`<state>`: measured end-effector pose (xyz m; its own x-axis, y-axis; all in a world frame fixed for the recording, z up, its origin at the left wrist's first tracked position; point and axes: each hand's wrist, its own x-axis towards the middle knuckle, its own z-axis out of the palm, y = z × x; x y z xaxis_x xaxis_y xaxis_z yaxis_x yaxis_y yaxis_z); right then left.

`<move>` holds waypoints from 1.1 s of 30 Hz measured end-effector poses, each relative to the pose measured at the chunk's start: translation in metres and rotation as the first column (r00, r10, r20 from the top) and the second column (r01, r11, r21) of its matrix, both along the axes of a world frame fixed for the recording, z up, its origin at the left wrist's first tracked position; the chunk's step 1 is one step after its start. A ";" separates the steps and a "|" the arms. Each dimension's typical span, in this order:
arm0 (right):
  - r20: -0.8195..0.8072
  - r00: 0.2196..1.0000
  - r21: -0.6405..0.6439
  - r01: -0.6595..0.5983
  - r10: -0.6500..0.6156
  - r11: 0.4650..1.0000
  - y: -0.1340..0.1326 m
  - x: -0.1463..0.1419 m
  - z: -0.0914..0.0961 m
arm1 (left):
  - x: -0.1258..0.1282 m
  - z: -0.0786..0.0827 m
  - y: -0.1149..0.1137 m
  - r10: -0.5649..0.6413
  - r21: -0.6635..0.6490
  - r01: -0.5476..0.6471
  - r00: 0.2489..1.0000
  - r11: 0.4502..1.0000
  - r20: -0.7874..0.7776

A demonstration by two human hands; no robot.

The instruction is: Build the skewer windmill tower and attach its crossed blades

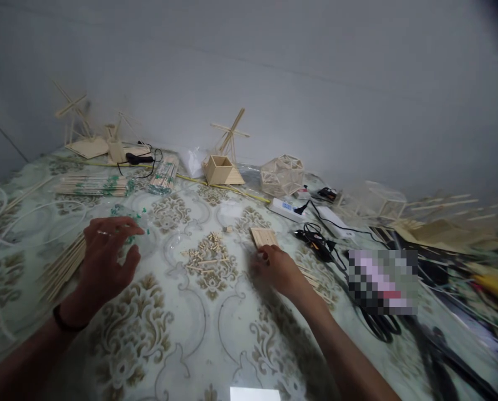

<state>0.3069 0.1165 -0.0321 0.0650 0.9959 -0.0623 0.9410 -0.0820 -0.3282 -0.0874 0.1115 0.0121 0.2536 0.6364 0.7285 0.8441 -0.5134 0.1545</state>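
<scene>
My left hand (110, 257) hovers over the left side of the table, thumb and fingers apart and nothing in its grasp. Below it lies a bundle of thin wooden sticks (65, 267), partly covered by the hand. My right hand (276, 268) is closed, its fingers curled at the near edge of a small flat wooden panel (262, 236). Whatever may be between those fingers is hidden and blurred. Between both hands sits a loose pile of short cut stick pieces (209, 259). A tiny wooden block (228, 229) rests just behind the pile.
Wooden stick models, including a windmill with an open box (219, 170) and a faceted frame (282, 174), stand along the wall. Packaged sticks (94, 185) lie back left. A power strip (288, 210), black cables (315, 242) and black-handled scissors (378, 323) occupy the right.
</scene>
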 end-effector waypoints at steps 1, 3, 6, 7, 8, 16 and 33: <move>-0.009 1.000 -0.009 0.012 -0.012 1.000 -0.002 0.001 -0.003 | 0.006 0.000 -0.004 -0.034 0.028 0.034 0.999 0.999 0.003; -0.046 0.999 -0.033 0.013 -0.015 0.999 -0.004 0.003 -0.005 | 0.017 -0.002 -0.008 -0.103 0.028 0.104 0.994 0.994 -0.026; -0.121 0.992 -0.049 -0.042 0.036 0.998 -0.001 0.003 0.001 | 0.024 -0.008 -0.005 -0.127 -0.035 0.124 0.986 0.992 -0.111; -0.142 0.988 -0.036 -0.066 0.061 0.997 0.001 0.003 0.005 | 0.025 -0.009 -0.005 -0.117 -0.039 0.113 0.985 0.993 -0.126; -0.158 0.984 -0.013 -0.087 0.084 0.996 0.004 0.002 0.008 | 0.026 -0.010 -0.006 -0.110 -0.034 0.107 0.986 0.994 -0.129; -0.184 0.961 0.172 -0.174 0.205 0.970 0.052 -0.044 0.004 | 0.080 -0.045 -0.041 -0.270 -0.438 0.240 0.963 0.866 -0.006; -0.244 0.938 0.281 -0.176 0.247 0.944 0.030 -0.073 -0.021 | 0.120 -0.084 0.008 -0.299 -0.533 0.194 0.947 0.824 -0.118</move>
<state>0.2337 0.1463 -0.0530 -0.1326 0.9696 0.2059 0.7983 0.2276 -0.5577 0.0322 0.1197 -0.0718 0.5505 0.7992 0.2412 0.7395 -0.6009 0.3035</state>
